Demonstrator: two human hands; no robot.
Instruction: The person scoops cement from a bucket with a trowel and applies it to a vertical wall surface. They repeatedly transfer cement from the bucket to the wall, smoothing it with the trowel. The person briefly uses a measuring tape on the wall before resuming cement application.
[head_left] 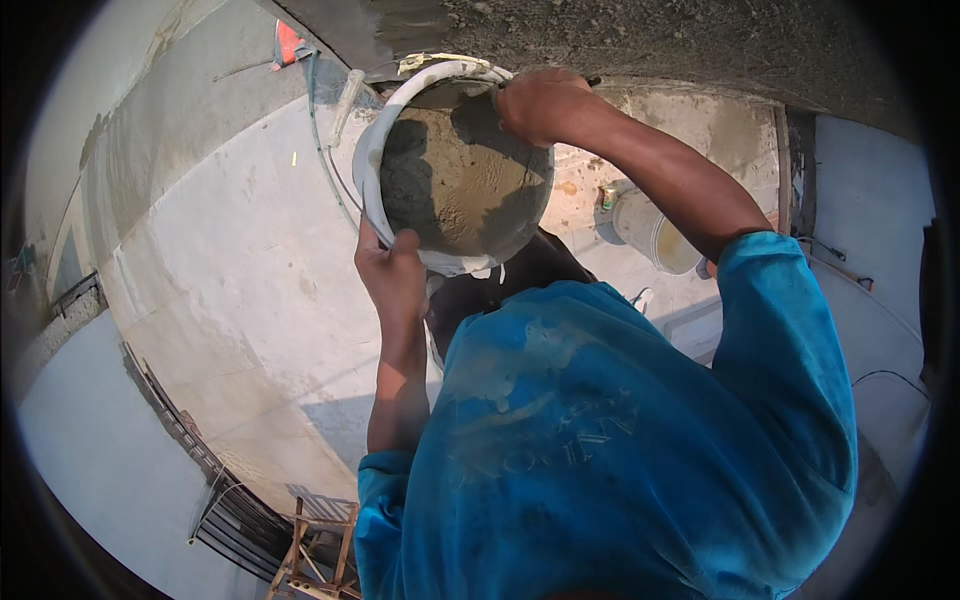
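Observation:
A round, pale bucket with wet grey-brown mortar in it is tilted in front of me, above the floor. My left hand is closed on its near left rim, thumb on top and fingers underneath. Over the far right rim, my right hand is curled into a fist. A short dark end sticks out behind that fist; the rest of what it grips is hidden. A thin handle wire arcs along the bucket's left side. My shadow covers part of the mortar.
A second whitish bucket stands to the right, beside a small can. A rough grey wall edge runs across the far side. A wooden stool and dark metal bars lie at lower left. A hose trails left of the mortar bucket.

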